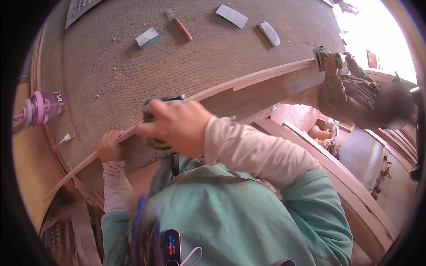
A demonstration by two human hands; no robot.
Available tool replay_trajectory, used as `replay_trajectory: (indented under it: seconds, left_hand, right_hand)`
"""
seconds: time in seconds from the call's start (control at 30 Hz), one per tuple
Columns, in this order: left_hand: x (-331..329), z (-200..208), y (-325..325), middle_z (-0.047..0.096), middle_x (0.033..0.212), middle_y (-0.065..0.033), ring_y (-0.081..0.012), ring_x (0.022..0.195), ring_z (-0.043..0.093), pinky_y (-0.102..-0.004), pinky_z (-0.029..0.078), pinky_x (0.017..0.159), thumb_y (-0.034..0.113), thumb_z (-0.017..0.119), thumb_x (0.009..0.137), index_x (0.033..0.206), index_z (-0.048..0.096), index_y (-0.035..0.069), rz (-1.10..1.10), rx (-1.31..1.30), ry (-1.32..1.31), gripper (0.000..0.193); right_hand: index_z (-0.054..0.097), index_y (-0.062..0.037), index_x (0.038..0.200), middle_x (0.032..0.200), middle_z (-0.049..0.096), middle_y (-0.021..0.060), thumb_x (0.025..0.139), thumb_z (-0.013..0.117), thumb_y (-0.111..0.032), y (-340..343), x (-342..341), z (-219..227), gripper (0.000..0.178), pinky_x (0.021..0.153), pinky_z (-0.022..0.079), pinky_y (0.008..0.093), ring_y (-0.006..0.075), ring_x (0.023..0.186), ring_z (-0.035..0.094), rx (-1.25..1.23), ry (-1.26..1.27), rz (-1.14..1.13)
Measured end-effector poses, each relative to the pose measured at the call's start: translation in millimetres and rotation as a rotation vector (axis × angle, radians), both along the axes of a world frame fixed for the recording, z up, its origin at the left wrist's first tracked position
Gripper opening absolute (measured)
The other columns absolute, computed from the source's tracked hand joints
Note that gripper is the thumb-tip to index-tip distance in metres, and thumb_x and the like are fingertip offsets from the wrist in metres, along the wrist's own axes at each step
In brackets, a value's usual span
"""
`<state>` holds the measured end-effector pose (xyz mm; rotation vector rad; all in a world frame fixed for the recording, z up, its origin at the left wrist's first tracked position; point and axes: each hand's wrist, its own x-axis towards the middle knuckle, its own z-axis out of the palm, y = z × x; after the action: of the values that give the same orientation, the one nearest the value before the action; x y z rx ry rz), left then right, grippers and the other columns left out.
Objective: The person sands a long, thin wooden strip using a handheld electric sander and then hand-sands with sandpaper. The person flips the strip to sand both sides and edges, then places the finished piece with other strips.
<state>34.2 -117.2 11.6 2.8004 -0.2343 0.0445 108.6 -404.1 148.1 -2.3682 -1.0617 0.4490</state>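
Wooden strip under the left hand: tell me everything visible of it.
The wooden strip is long, slim and pale, apparently bare wood. It runs diagonally over the carpet-like work surface, lower left to upper right, looking curved, possibly from the fisheye lens. A stepped edge shows along its right stretch; whether that is a second piece is unclear. The left hand grips it; the right hand holds a sander-like power tool over it, hiding part. A co-worker's green tool is at its upper-right end.

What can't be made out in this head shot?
Head view:
- power tool: largely hidden by the right hand
- wood strip: stretch covered by the left hand
- pale panel: cut off by the top edge
- small white item: too small to identify
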Motion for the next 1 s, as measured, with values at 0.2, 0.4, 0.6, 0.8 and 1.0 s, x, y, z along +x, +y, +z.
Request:
replay_trajectory:
  seconds: [0.2, 0.4, 0.6, 0.8, 1.0]
  left_hand:
    - [-2.4, -6.0, 3.7, 0.064, 0.076, 0.0001, -0.0248, 0.076, 0.063, -0.0389, 0.048, 0.064, 0.021, 0.073, 0.078, 0.077, 0.063, 0.017, 0.016, 0.032, -0.021, 0.011]
    - [-0.3, -9.9, 2.6, 0.064, 0.076, -0.0009, -0.0263, 0.076, 0.062, -0.041, 0.049, 0.066, 0.012, 0.079, 0.068, 0.076, 0.061, 0.015, 0.019, -0.015, -0.035, 0.02]
    - [9.2, 7.6, -27.2, 0.067, 0.08, -0.0039, -0.0283, 0.08, 0.065, -0.0404, 0.051, 0.069, 0.009, 0.077, 0.072, 0.08, 0.065, 0.013, -0.005, -0.036, 0.019, 0.015]
    - [14.5, 5.1, -56.3, 0.067, 0.083, -0.0034, -0.0285, 0.083, 0.064, -0.0406, 0.052, 0.069, 0.016, 0.073, 0.078, 0.084, 0.066, 0.014, -0.009, -0.019, 0.056, 0.009]
    - [13.3, 0.9, -55.6, 0.064, 0.08, -0.0031, -0.0284, 0.08, 0.063, -0.0418, 0.051, 0.067, 0.021, 0.072, 0.08, 0.083, 0.065, 0.015, -0.001, -0.067, -0.018, 0.01]
  right_hand:
    - [0.051, -0.0291, 0.131, 0.108, 0.051, 0.0123, 0.064, 0.082, -0.016, -113.7, 8.2, 24.0, 0.076, 0.072, 0.059, 0.0443, 0.0352, 0.088, 0.067, -0.378, 0.059, -0.323]
    - [0.053, -0.022, 0.129, 0.106, 0.052, 0.0133, 0.065, 0.083, -0.017, -218.3, 12.0, 24.1, 0.071, 0.08, 0.058, 0.0436, 0.0368, 0.094, 0.065, -0.394, -0.025, -0.569]
    - [0.051, -0.0277, 0.131, 0.107, 0.051, 0.0149, 0.065, 0.084, -0.021, -190.2, 12.6, 19.0, 0.074, 0.076, 0.059, 0.045, 0.0381, 0.091, 0.067, -0.349, -0.033, -0.438]
    - [0.051, -0.0303, 0.127, 0.109, 0.049, 0.0148, 0.07, 0.079, -0.02, -82.6, 1.7, 7.3, 0.064, 0.065, 0.059, 0.0448, 0.0336, 0.083, 0.068, -0.256, -0.055, -0.144]
    - [0.049, -0.0302, 0.129, 0.108, 0.048, 0.0138, 0.066, 0.082, -0.017, -132.9, 5.7, 22.7, 0.073, 0.067, 0.06, 0.0444, 0.0344, 0.082, 0.068, -0.418, 0.025, -0.169]
